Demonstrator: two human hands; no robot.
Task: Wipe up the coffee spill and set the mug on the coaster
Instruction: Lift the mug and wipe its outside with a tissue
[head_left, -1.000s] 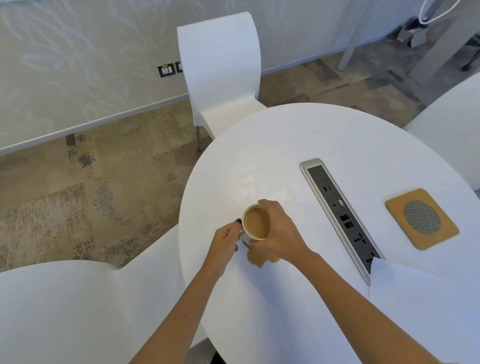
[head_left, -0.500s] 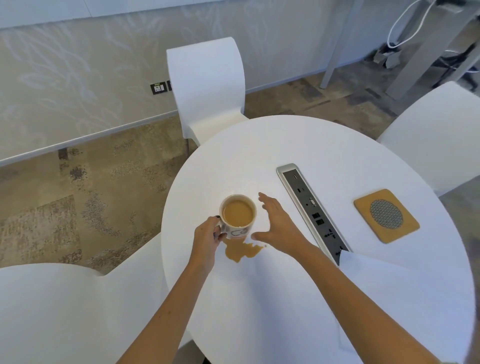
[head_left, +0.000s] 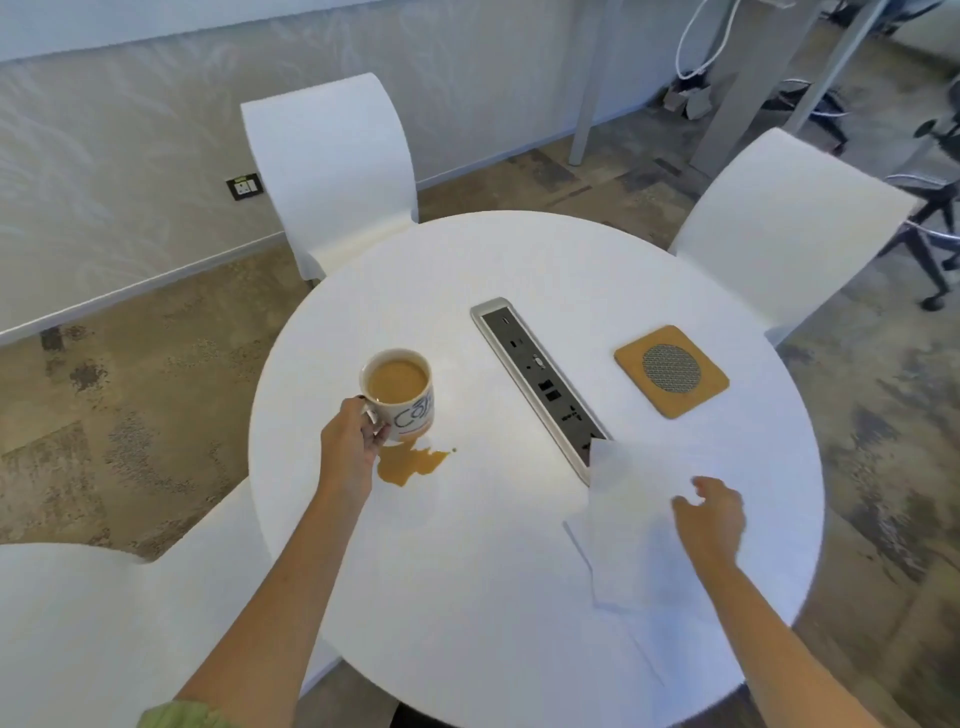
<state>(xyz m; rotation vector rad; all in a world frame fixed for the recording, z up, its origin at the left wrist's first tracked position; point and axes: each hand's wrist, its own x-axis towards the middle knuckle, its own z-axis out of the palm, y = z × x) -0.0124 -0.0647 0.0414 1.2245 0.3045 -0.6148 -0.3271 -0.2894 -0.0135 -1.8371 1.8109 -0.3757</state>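
A white mug (head_left: 402, 397) full of milky coffee stands on the round white table (head_left: 467, 597), left of centre. My left hand (head_left: 350, 441) grips its handle. A brown coffee puddle (head_left: 408, 464) spreads on the table just in front of the mug. A cork coaster (head_left: 671, 370) with a round grey mesh centre lies at the right. White paper towels (head_left: 634, 525) lie at the near right, and my right hand (head_left: 709, 519) hovers over them with fingers loosely spread, holding nothing.
A grey power-socket strip (head_left: 540, 387) runs diagonally across the table's middle, its near end under the towels. White chairs stand at the back (head_left: 332, 166), the right (head_left: 779, 218) and the near left (head_left: 78, 623). Office chair legs and cables are at the far right.
My right hand has left the mug and swung right to the paper towels. My left hand keeps hold of the mug's handle. The camera has tilted up.
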